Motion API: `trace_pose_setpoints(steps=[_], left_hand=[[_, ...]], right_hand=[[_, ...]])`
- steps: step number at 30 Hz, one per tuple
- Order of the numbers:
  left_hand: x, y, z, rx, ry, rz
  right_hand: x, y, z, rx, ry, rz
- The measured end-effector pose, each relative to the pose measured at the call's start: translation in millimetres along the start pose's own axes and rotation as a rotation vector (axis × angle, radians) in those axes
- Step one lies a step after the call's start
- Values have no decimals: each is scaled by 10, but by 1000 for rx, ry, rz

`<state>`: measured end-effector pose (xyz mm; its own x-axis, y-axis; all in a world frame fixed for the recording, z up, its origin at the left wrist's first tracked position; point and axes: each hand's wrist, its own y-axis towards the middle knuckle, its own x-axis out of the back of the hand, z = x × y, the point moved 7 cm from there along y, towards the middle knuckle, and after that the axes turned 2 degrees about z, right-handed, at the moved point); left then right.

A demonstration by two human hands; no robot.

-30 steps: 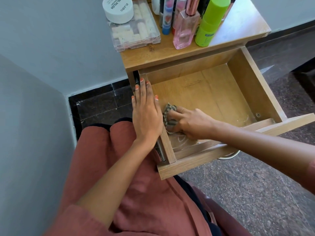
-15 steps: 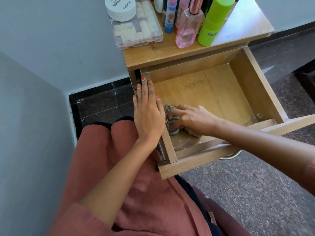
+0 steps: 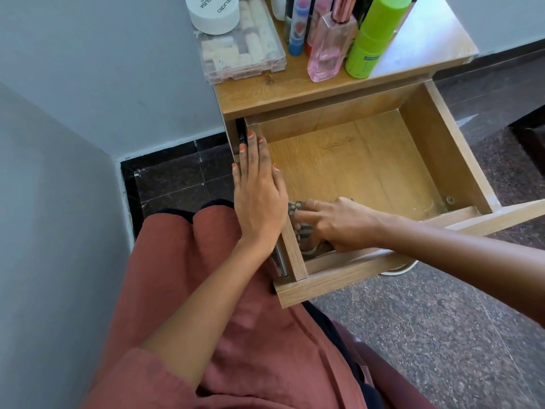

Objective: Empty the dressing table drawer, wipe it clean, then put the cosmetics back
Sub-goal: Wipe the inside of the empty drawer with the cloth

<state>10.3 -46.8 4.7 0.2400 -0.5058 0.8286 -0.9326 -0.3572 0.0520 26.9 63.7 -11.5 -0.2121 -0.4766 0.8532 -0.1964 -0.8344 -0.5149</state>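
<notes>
Below the bottles (image 3: 327, 54), left hand (image 3: 259, 202) lies flat on the drawer wall (image 3: 292, 249); right hand (image 3: 345, 224) apparently clutches a cloth (image 3: 305, 231).

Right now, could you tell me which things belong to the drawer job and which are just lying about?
Job: drawer, cloth gripped by right hand, green bottle, pink bottle, white jar, clear box.
Lying about: pale rim under the drawer, mostly hidden.
</notes>
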Motion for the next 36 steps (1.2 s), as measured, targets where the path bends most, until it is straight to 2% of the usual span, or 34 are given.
trace_pose_setpoints(steps=[4,12,22,28,36], left_hand=[[-5,-8,-2,7,-3,3],[6,-7,-2,0,13,13],[-1,-9,4,-2,3,4],[4,-11,4,5,-17,-2],[4,-16,-3,11,-30,-3]], right_hand=[[-48,-6,71,23,15,65],[-83,-108,17,9,81,51],[-281,-606,-634,-194,144,213],[-288,-524,-577,-140,88,202],[-53,6,5,59,57,113]])
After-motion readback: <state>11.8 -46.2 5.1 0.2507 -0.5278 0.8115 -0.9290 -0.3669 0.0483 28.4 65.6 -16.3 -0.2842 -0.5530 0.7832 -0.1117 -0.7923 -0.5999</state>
